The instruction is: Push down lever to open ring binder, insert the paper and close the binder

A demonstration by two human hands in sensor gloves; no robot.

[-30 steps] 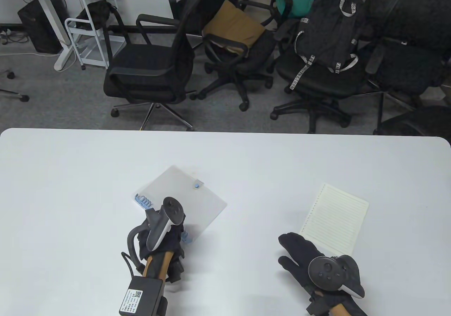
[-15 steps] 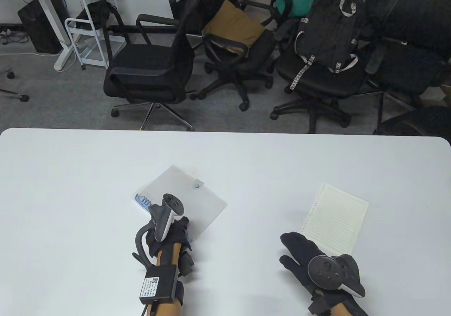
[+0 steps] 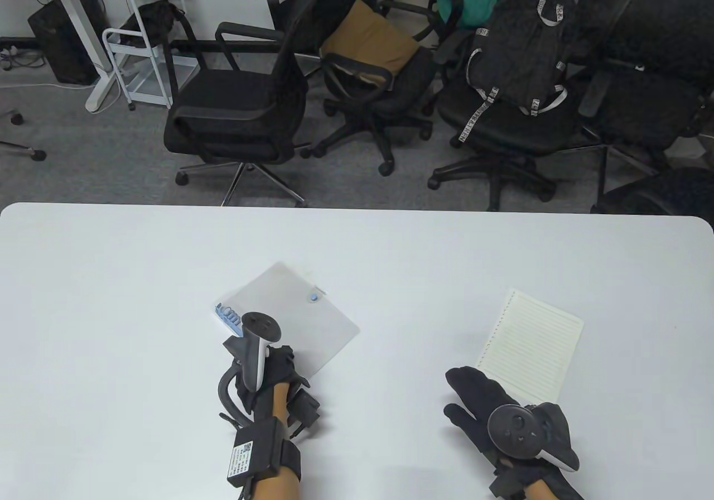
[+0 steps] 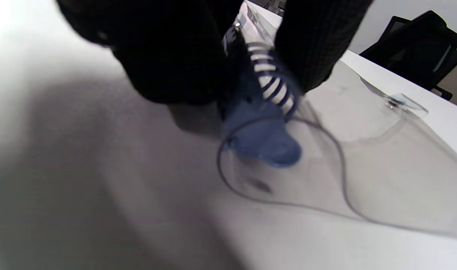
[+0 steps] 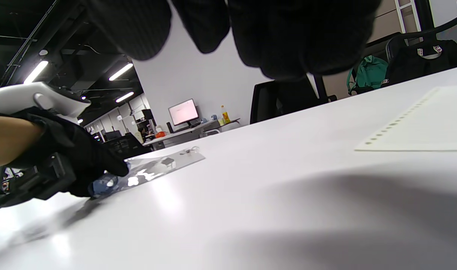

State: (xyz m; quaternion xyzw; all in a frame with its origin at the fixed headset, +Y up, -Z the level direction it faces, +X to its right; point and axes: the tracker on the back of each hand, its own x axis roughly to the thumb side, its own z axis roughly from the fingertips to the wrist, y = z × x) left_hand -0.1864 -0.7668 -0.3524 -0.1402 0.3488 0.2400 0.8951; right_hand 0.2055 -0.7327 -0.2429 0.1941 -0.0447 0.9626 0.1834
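The ring binder (image 3: 301,313) lies left of the table's centre, with a translucent cover and a blue ring spine (image 3: 228,317) along its left edge. My left hand (image 3: 273,363) sits on the near end of that spine. In the left wrist view its fingers (image 4: 176,56) and thumb straddle the blue rings (image 4: 273,86) and pinch them, with the blue lever tab (image 4: 262,144) just below, uncovered. The lined, punched paper (image 3: 530,344) lies flat at the right. My right hand (image 3: 471,394) rests open and flat on the table by the paper's near-left corner, holding nothing.
The white table (image 3: 111,299) runs the full width of the view. Several black office chairs (image 3: 240,104) and a black backpack (image 3: 519,48) stand beyond its far edge. A small blue snap (image 3: 316,297) sits on the binder's cover.
My left wrist has swung right and toward me, so the hand now covers the spine's near end and hides the lever in the table view. The binder shifted slightly. The right hand stayed put.
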